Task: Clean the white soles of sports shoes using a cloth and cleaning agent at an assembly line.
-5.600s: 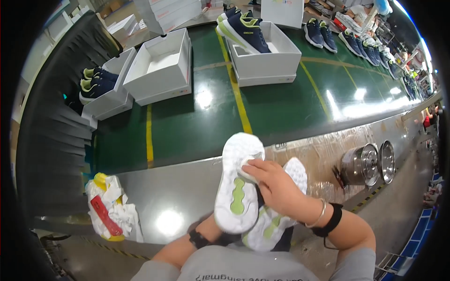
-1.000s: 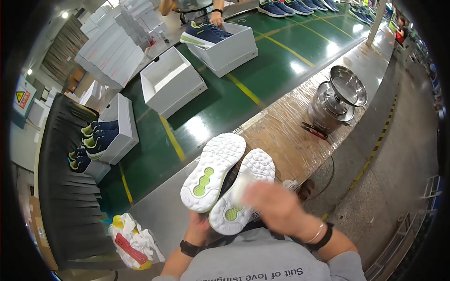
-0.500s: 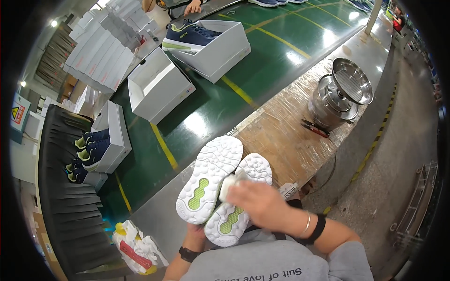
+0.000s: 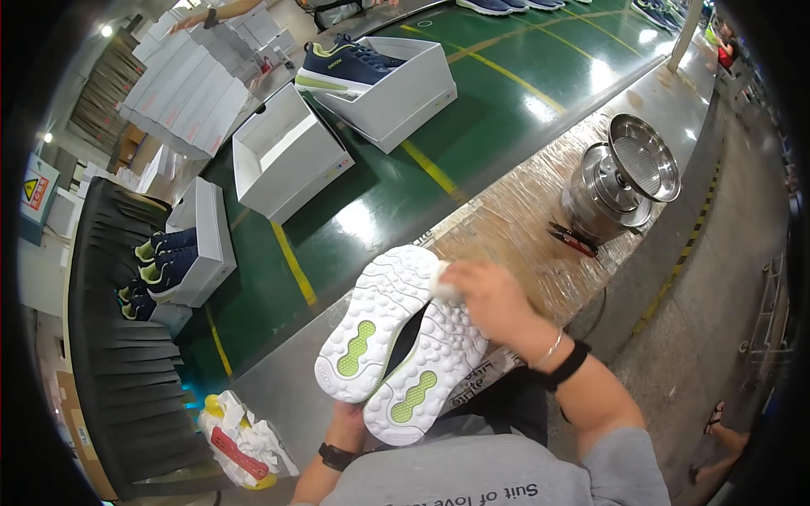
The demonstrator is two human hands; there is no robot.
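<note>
Shoes (image 4: pixel 377 325) are facing soles-up by the bench (image 4: pixel 527 207) edge | right hand (image 4: pixel 492 299) is pinching a white pad (image 4: pixel 441 284) at the toe ends | left hand (image 4: pixel 347 417) is sitting underneath, grip hidden

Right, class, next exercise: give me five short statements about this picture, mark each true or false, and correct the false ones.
1. The right hand holds a white pad by the two upturned shoes. True.
2. The soles of these shoes are plain white. False: each has a green patch.
3. The left hand is fully visible. False: the shoes hide most of it.
4. A navy shoe rests partly over the edge of a white box. True.
5. The steel pot stands on the green surface. False: it stands on the brown, film-covered worktop.
</note>
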